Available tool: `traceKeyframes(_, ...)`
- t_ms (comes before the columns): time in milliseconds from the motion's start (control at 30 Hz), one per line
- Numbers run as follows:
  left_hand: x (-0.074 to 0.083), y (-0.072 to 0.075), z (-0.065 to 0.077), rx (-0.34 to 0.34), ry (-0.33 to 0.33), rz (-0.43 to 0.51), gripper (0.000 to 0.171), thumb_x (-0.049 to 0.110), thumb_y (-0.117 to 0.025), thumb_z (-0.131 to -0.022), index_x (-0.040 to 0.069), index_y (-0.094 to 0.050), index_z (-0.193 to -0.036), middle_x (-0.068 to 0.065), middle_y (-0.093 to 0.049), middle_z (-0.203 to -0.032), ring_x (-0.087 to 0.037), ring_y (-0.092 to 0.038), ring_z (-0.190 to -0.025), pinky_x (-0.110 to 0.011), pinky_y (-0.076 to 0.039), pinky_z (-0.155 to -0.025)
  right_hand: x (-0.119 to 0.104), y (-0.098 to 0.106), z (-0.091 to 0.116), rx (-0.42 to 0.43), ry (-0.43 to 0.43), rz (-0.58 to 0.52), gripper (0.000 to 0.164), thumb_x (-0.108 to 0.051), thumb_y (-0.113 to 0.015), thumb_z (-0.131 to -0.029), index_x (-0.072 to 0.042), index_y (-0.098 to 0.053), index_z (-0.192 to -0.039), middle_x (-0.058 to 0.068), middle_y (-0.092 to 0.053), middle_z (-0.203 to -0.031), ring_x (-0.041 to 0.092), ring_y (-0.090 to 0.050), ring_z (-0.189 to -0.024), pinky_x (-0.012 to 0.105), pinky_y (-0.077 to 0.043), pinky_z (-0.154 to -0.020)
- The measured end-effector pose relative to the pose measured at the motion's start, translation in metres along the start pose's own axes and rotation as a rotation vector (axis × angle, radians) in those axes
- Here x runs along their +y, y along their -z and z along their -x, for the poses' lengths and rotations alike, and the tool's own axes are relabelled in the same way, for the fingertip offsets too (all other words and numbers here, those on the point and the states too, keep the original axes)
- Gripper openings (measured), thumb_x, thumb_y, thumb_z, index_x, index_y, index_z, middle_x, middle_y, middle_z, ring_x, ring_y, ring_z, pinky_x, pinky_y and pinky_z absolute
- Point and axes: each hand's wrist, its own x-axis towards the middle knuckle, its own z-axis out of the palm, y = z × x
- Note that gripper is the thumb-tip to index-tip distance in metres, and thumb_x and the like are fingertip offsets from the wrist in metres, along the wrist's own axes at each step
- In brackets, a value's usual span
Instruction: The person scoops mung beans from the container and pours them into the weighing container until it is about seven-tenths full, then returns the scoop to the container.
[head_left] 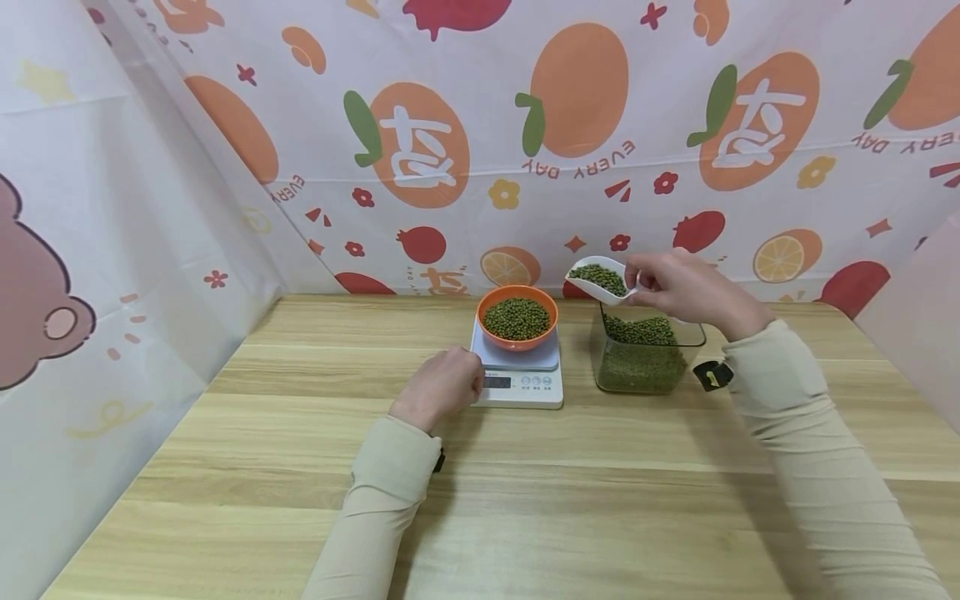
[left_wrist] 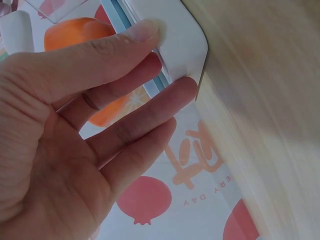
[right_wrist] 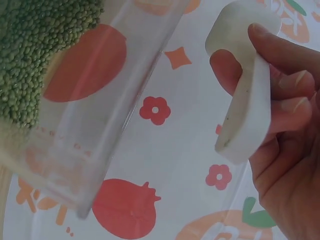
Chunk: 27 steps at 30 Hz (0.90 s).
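My right hand (head_left: 678, 283) grips a white scoop (right_wrist: 247, 115) by its handle. Green mung beans (head_left: 600, 277) lie in the scoop, which is up over the left rear rim of a clear container (head_left: 637, 379). More mung beans fill part of that container. An orange bowl (head_left: 517, 343) of mung beans sits on a white kitchen scale (head_left: 525, 400). At the scale's left front corner, my left hand (head_left: 442, 385) pinches the edge, thumb (left_wrist: 142, 32) on the top face and fingers along the side. The scale's small display is dark, its digits unreadable.
The wooden table (head_left: 300, 467) carries the scale and, to its right, the container. A printed fruit curtain (head_left: 502, 192) hangs right behind the table's back edge, and another cloth (head_left: 150, 250) hangs along the left. A black band (head_left: 712, 375) shows at my right wrist.
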Motion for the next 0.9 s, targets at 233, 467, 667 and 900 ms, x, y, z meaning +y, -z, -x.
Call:
traceKeyframes(233, 0.000, -0.001, 0.000, 0.001, -0.003, 0.000, 0.030, -0.010, -0.053, -0.063, 0.015, -0.046, -0.048, 0.002, -0.041, -0.051, -0.010, -0.036, -0.051, -0.022, -0.028, -0.045, -0.004, -0.001, -0.004, -0.002, 0.015, 0.012, 0.015, -0.012, -0.068, -0.077, -0.013, -0.054, -0.079, 0.000, -0.050, -0.060, 0.014, -0.042, -0.053, 0.031, -0.036, -0.047)
traceKeyframes(467, 0.001, 0.000, 0.000, 0.003, -0.002, -0.003, 0.032, -0.010, -0.053, -0.063, 0.015, -0.043, -0.047, 0.002, -0.038, -0.050, -0.009, -0.034, -0.050, -0.022, -0.027, -0.044, -0.006, -0.002, -0.008, -0.008, 0.028, 0.030, 0.014, -0.012, -0.068, -0.077, -0.013, -0.055, -0.081, 0.000, -0.050, -0.060, 0.014, -0.042, -0.054, 0.032, -0.037, -0.049)
traceKeyframes(667, 0.000, -0.001, 0.000, -0.005, 0.000, -0.013, 0.031, -0.010, -0.053, -0.063, 0.015, -0.045, -0.047, 0.002, -0.039, -0.050, -0.010, -0.034, -0.050, -0.022, -0.027, -0.044, -0.009, -0.004, -0.013, -0.002, 0.063, 0.052, 0.015, -0.013, -0.069, -0.076, -0.013, -0.055, -0.081, -0.001, -0.049, -0.059, 0.014, -0.042, -0.053, 0.032, -0.038, -0.049)
traceKeyframes(900, 0.001, -0.001, 0.000, -0.008, 0.009, -0.004, 0.033, -0.010, -0.051, -0.063, 0.016, -0.041, -0.046, 0.003, -0.035, -0.049, -0.009, -0.032, -0.049, -0.022, -0.025, -0.043, -0.015, -0.006, -0.019, 0.014, 0.114, 0.085, 0.015, -0.011, -0.069, -0.075, -0.012, -0.056, -0.081, -0.001, -0.052, -0.061, 0.013, -0.044, -0.054, 0.032, -0.041, -0.051)
